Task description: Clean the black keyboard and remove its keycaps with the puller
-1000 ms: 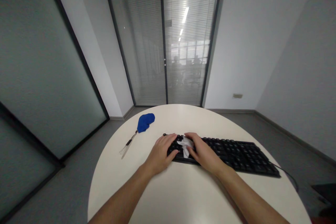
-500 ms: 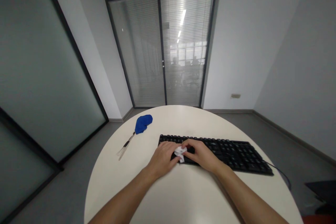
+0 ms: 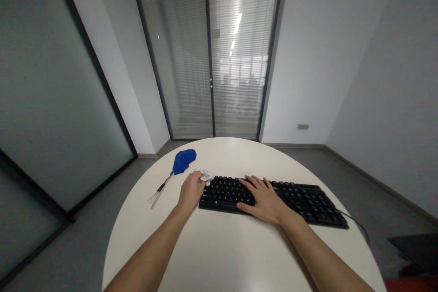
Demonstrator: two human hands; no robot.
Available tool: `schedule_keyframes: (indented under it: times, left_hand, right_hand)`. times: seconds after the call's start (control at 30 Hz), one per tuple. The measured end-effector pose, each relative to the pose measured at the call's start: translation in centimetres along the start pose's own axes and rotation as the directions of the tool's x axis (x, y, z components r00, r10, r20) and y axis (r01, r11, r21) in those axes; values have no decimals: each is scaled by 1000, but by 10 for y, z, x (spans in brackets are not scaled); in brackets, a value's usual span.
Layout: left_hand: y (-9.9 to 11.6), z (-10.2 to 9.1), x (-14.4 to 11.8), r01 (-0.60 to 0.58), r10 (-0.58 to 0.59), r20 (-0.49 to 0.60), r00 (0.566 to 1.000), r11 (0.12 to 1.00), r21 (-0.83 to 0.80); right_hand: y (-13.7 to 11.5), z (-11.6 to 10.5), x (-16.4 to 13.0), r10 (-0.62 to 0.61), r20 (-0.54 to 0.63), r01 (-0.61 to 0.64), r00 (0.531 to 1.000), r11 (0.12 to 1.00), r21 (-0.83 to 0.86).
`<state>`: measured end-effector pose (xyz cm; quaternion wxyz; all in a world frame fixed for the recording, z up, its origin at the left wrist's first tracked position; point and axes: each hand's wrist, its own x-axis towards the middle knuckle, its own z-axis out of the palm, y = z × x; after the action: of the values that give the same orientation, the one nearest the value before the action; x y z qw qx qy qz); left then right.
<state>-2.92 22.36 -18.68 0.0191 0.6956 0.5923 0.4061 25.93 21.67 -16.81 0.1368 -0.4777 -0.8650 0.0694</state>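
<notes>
Left hand (image 3: 189,190) fingers closed around a crumpled white wipe (image 3: 206,175), held at the left end of the black keyboard (image 3: 301,198), lower centre of frame. Right hand (image 3: 262,195) lies flat on the keys, fingers spread open, gripping nothing. Keyboard long axis runs left-right across the round white surface (image 3: 232,255), tilted slightly down toward the right; cable exits right end. Upper left of the left hand: blue-headed duster (image 3: 183,161), handle pointing lower left. Nothing between hands and keyboard.
</notes>
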Motion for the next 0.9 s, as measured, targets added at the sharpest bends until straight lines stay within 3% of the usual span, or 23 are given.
schedule_keyframes:
  times: [0.13,0.27,0.4,0.63,0.9]
  left_hand:
    - [-12,-2,-4,-21,23,-55,998,999,43]
    - [-29,-6,-2,-9,8,15,1000,999,39]
    - [-40,-2,5,61,-59,35,998,996,-62]
    - [-44,4,15,134,-126,57,990,978,-163]
    - [-45,8,10,45,-43,16,999,969,-244]
  right_hand:
    - [-10,7,14,-21,24,21,1000,1000,-15]
    - [-16,11,29,-57,63,57,996,998,3]
    - [-15,11,37,-72,34,72,997,997,-2]
    - [-6,8,47,-110,27,110,994,994,12]
    - [-4,20,41,-92,-60,91,994,995,-35]
